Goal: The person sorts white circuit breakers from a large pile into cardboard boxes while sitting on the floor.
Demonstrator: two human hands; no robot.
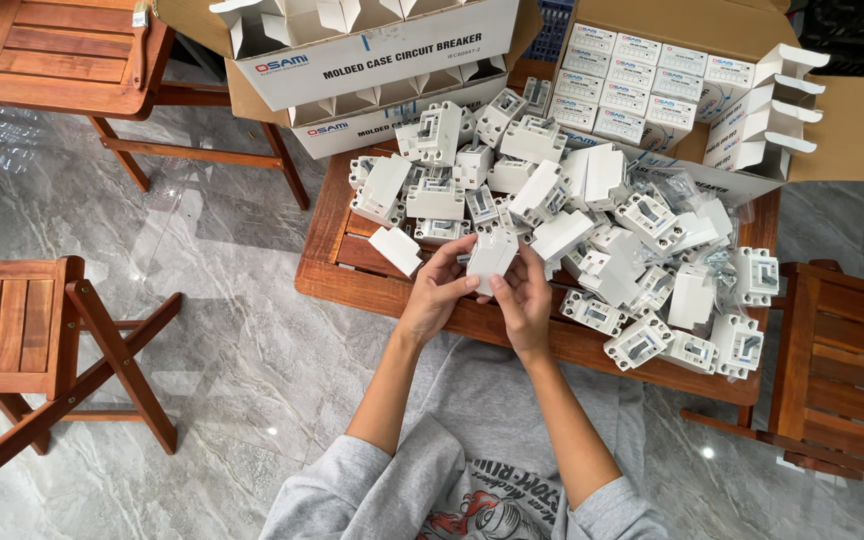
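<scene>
Gripping one white breaker [492,258], both hands, left [438,290] and right [522,297], hide its lower half.

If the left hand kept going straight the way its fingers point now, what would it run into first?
The left hand points up and right at the white breaker unit held between both hands, which its fingertips already touch. Past that, it would probably meet the pile of white breakers on the wooden table.
</scene>
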